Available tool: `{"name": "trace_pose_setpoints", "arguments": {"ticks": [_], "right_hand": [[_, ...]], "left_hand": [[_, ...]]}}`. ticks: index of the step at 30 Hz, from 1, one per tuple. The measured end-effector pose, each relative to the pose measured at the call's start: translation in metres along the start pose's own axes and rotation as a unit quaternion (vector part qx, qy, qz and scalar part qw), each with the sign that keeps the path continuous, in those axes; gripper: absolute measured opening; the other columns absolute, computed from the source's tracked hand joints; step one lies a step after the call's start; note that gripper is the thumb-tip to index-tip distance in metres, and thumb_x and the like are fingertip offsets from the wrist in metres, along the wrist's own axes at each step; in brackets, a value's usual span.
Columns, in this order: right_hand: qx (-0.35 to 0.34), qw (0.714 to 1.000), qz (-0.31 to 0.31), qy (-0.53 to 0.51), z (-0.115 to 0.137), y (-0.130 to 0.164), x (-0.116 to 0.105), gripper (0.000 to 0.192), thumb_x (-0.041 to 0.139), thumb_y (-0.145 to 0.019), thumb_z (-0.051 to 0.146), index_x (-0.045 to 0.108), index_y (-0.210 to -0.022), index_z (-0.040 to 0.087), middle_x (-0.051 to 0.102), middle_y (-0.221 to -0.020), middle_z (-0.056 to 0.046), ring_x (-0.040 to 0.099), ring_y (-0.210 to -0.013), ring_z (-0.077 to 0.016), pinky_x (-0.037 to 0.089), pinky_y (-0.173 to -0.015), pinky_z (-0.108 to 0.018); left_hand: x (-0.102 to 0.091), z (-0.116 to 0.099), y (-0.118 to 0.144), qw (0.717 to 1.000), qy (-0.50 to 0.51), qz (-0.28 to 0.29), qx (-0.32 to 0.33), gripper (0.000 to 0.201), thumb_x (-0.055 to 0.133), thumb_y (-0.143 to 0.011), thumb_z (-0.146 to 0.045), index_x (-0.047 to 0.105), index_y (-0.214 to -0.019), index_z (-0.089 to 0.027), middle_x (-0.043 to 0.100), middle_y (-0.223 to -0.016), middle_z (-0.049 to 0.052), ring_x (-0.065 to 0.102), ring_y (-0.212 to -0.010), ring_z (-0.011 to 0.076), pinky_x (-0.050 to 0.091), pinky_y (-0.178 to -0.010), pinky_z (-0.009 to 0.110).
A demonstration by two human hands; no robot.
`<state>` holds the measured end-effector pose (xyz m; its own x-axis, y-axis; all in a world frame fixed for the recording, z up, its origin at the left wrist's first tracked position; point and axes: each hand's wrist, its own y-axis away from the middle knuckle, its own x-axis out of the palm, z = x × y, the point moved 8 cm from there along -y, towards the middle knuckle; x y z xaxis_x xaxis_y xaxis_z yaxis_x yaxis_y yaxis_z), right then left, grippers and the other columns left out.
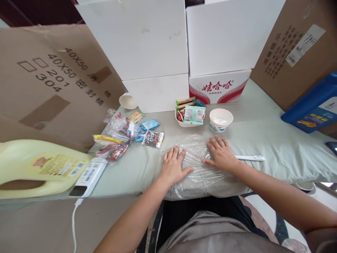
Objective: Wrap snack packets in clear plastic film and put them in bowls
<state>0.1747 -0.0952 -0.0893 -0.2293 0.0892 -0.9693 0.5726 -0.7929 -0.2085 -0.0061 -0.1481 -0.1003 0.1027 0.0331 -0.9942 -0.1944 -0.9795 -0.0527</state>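
From the head view I see my left hand (173, 168) and right hand (222, 154) both lying flat on a sheet of clear wrap (196, 165), fingers spread and released, grasping nothing. The wrap is spread at the near edge of the worktop (263, 130), straight in front of me, and hangs a little over that edge. Just right of my right hand lies a white stick (250, 158). Behind the wrap stand a tub of snacks (190, 114) and, just beside it to the right, an empty paper bowl (221, 119). To the left, near the wrap, is a heap of snack packets (129, 135). A yellow jug (37, 167) lies on its side at far left, a power bank (88, 177) touching it.
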Motion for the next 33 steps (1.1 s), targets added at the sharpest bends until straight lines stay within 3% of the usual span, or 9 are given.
{"name": "trace_pose_setpoints", "arguments": {"ticks": [3,6,11,20,22,24,27,29,33], "right_hand": [[-0.088,0.993,-0.046,-0.070,0.020,-0.012,-0.013,0.043,0.035,-0.099,0.040,0.061,-0.121,0.013,0.061,-0.123,-0.017,0.052,-0.119,-0.0288,0.040,-0.102,-0.047],[-0.136,0.987,0.000,-0.081,0.028,-0.020,0.004,0.045,0.041,-0.097,0.040,0.056,-0.129,0.012,0.058,-0.131,-0.017,0.050,-0.124,-0.0272,0.040,-0.105,-0.045],[-0.046,0.997,0.059,-0.002,0.006,-0.013,0.033,0.083,0.044,-0.089,0.066,0.035,-0.148,0.009,0.031,-0.155,-0.016,0.023,-0.144,-0.0336,0.020,-0.116,-0.051],[0.000,0.995,0.097,0.022,-0.001,-0.012,0.033,0.085,0.039,-0.086,0.072,0.031,-0.150,0.016,0.026,-0.157,-0.014,0.017,-0.144,-0.0389,0.012,-0.111,-0.067],[0.004,0.997,0.077,0.018,-0.002,-0.012,0.022,0.082,0.044,-0.085,0.071,0.038,-0.146,0.016,0.032,-0.154,-0.015,0.019,-0.143,-0.0421,0.015,-0.109,-0.068],[-0.008,1.000,0.027,0.001,0.005,-0.013,0.002,0.070,0.046,-0.089,0.064,0.050,-0.138,0.014,0.044,-0.147,-0.017,0.026,-0.140,-0.0411,0.020,-0.109,-0.064],[-0.109,0.991,-0.020,-0.068,0.045,-0.011,-0.019,0.049,0.041,-0.097,0.048,0.061,-0.124,0.013,0.059,-0.130,-0.016,0.046,-0.128,-0.0310,0.032,-0.108,-0.050],[-0.221,0.968,0.013,-0.116,0.083,-0.003,-0.016,0.047,0.042,-0.097,0.046,0.060,-0.126,0.014,0.059,-0.130,-0.014,0.049,-0.124,-0.0276,0.035,-0.107,-0.045],[-0.359,0.911,0.134,-0.152,0.128,0.024,0.020,0.070,0.056,-0.087,0.056,0.042,-0.145,0.019,0.037,-0.153,-0.011,0.023,-0.143,-0.0319,0.013,-0.117,-0.054]], "left_hand": [[0.005,-0.024,-0.006,0.996,0.016,0.044,0.072,0.078,0.058,-0.080,-0.065,0.038,-0.145,-0.026,0.030,-0.156,0.014,0.026,-0.142,0.0372,0.024,-0.112,0.057],[0.010,-0.039,-0.011,0.988,0.029,0.065,0.139,0.078,0.060,-0.080,-0.064,0.040,-0.144,-0.027,0.028,-0.157,0.012,0.023,-0.144,0.0345,0.023,-0.113,0.055],[0.007,-0.011,0.000,0.990,0.024,0.047,0.127,0.088,0.063,-0.076,-0.066,0.036,-0.147,-0.022,0.028,-0.156,0.014,0.024,-0.144,0.0327,0.027,-0.114,0.049],[0.001,-0.005,0.050,0.987,0.015,0.016,0.161,0.095,0.070,-0.065,-0.069,0.041,-0.144,-0.024,0.036,-0.153,0.013,0.028,-0.141,0.0390,0.030,-0.111,0.055],[-0.013,0.005,0.051,0.986,0.054,-0.030,0.156,0.082,0.069,-0.070,-0.066,0.049,-0.137,-0.022,0.044,-0.147,0.014,0.038,-0.135,0.0374,0.035,-0.108,0.053],[-0.033,0.023,0.045,0.981,0.116,-0.105,0.116,0.053,0.059,-0.084,-0.054,0.059,-0.124,-0.019,0.058,-0.131,0.014,0.052,-0.122,0.0304,0.042,-0.103,0.047],[-0.049,0.048,0.024,0.959,0.222,-0.174,0.041,0.024,0.046,-0.094,-0.028,0.064,-0.106,-0.018,0.069,-0.102,0.008,0.064,-0.097,0.0194,0.051,-0.089,0.035],[-0.040,0.048,0.004,0.951,0.272,-0.133,0.062,0.022,0.045,-0.092,-0.018,0.065,-0.102,-0.019,0.070,-0.095,0.004,0.065,-0.089,0.0160,0.053,-0.083,0.031],[-0.017,0.046,-0.028,0.952,0.252,-0.060,0.162,0.029,0.045,-0.085,-0.007,0.068,-0.096,-0.020,0.070,-0.101,0.004,0.063,-0.100,0.0176,0.050,-0.093,0.035]]}}
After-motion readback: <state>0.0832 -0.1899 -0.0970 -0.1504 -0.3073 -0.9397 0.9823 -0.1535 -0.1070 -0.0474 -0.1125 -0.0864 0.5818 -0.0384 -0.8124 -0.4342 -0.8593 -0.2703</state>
